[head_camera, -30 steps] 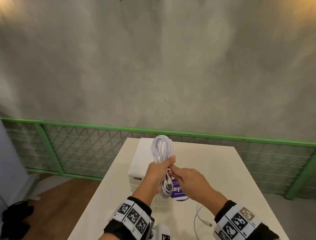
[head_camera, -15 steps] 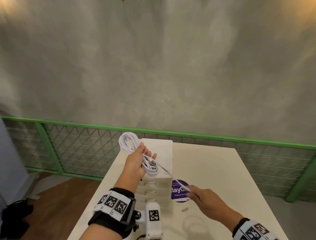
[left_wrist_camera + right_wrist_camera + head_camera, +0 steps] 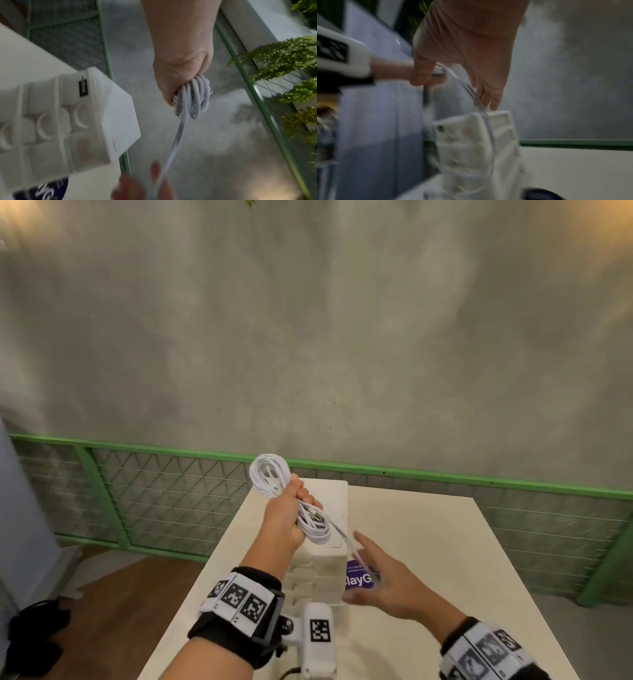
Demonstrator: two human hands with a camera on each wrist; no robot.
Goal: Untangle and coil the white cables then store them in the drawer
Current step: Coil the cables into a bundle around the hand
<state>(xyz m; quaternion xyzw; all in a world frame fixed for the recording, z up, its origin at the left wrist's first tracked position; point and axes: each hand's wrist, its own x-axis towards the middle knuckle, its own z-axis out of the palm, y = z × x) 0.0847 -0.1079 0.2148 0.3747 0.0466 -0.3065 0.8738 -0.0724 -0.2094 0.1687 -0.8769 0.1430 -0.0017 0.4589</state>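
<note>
My left hand (image 3: 291,515) grips a coil of white cable (image 3: 270,477) in its fist, held up over the white drawer unit (image 3: 330,498) on the table. A loose tail of the cable (image 3: 344,537) runs down from the coil to my right hand (image 3: 382,578). That hand's fingers are straight, and the strand lies across them beside the unit's near right corner. In the left wrist view the coil (image 3: 193,98) bulges from the fist and the tail passes between fingertips (image 3: 156,171). The blurred right wrist view shows the tail (image 3: 489,128) crossing the unit's top (image 3: 467,142).
The cream table (image 3: 428,542) carries a purple round sticker (image 3: 359,582) right of the unit. A green mesh railing (image 3: 154,501) runs behind the table, below a grey wall. Wood floor and a black object (image 3: 30,638) lie to the left. Plants (image 3: 283,56) hang nearby.
The hands, joined at the coil a second ago, drew apart as the right pulled the tail out. Now the right hand has risen toward the unit with its fingers straightened.
</note>
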